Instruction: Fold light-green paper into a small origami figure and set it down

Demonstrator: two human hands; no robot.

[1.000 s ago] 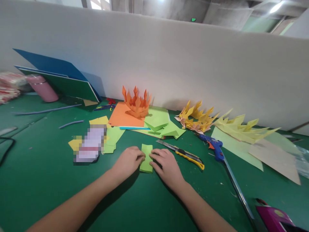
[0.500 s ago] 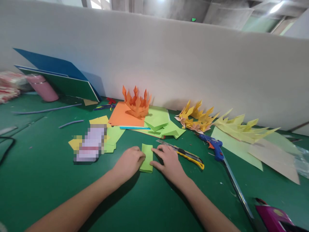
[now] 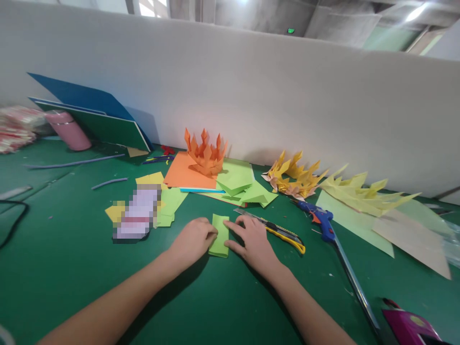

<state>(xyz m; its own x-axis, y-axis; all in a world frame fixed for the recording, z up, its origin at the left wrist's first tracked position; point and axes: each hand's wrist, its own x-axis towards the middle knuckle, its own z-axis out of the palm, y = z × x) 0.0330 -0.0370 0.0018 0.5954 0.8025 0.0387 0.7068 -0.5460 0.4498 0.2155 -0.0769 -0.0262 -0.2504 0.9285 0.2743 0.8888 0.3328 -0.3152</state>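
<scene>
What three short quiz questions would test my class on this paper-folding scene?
1. True or false: the left hand and right hand both touch the folded green paper.
2. Which tool lies nearest the right hand? A stapler; B utility knife; C hammer.
3. What colour is the sheet under the spiky paper model?
Key: 1 true; 2 B; 3 orange.

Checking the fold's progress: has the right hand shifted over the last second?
Yes. The right hand slid slightly along the right edge of the green paper, closer to the utility knife.
</scene>
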